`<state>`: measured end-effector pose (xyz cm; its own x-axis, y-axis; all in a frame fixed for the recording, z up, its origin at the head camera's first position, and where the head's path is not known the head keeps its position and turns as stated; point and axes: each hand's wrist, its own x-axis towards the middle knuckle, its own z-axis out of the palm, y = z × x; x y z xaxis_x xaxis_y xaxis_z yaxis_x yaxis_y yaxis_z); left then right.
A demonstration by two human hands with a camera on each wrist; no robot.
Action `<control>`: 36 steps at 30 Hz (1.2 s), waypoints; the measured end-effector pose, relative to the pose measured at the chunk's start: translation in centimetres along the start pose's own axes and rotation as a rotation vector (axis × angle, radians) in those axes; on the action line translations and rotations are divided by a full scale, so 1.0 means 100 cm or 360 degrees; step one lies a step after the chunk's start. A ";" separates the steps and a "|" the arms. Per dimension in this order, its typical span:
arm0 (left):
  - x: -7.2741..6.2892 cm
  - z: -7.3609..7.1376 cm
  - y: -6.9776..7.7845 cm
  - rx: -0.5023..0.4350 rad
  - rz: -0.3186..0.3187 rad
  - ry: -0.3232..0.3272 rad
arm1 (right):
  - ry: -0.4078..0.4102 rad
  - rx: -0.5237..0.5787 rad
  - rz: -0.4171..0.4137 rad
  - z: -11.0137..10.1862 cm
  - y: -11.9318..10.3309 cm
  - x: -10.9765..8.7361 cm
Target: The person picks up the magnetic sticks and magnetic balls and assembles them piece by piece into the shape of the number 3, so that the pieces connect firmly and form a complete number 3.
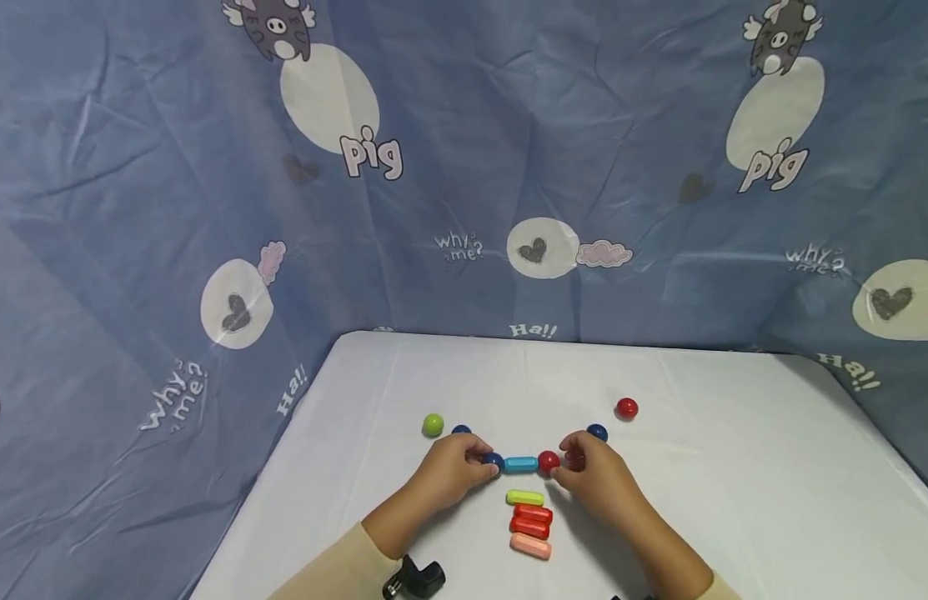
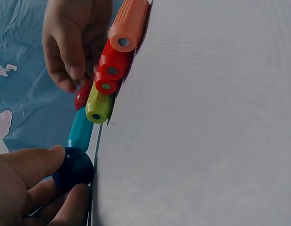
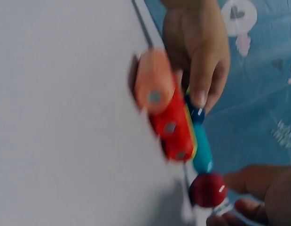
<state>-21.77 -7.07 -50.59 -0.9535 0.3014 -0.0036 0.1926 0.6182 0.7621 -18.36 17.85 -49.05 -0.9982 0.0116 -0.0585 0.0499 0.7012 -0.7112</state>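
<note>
A light blue stick (image 1: 520,465) joins a dark blue ball (image 1: 494,463) on its left to a red ball (image 1: 549,462) on its right. My left hand (image 1: 453,471) pinches the dark blue ball between thumb and fingers. Beside the red ball is my right hand (image 1: 600,477); one digit is at the ball's edge, while the others stand apart from it in the right wrist view. Nearer to me lie a yellow-green stick (image 1: 525,497), two red sticks (image 1: 531,521) and an orange-pink stick (image 1: 530,546), each with a metal dot at its end in the left wrist view.
Behind my left hand are a green ball (image 1: 433,425) and a second blue ball (image 1: 461,429). Another blue ball (image 1: 597,432) sits just behind my right hand, with a red ball (image 1: 627,408) farther back. A printed blue cloth (image 1: 464,167) hangs behind the white table (image 1: 734,467).
</note>
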 end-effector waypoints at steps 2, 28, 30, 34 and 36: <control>0.000 0.001 0.000 0.0001 0.0012 0.0004 | 0.0017 -0.0036 0.0019 0.000 -0.004 -0.008; -0.003 0.000 0.000 -0.0047 -0.0008 0.0010 | -0.0087 -0.0170 0.0123 0.031 -0.026 -0.044; -0.004 0.001 -0.001 -0.0049 -0.0011 0.0007 | -0.0111 -0.0175 0.0125 0.032 -0.025 -0.045; -0.004 0.002 -0.004 -0.0059 -0.0012 0.0004 | -0.0145 -0.0164 0.0110 0.032 -0.023 -0.046; -0.004 0.002 -0.005 -0.0061 -0.0014 0.0007 | -0.0166 -0.0145 0.0090 0.032 -0.022 -0.046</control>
<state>-21.49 -7.36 -51.05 -0.9562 0.2926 -0.0077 0.1751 0.5927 0.7861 -13.80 14.00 -49.43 -0.9848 -0.0178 -0.1726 0.0982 0.7632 -0.6386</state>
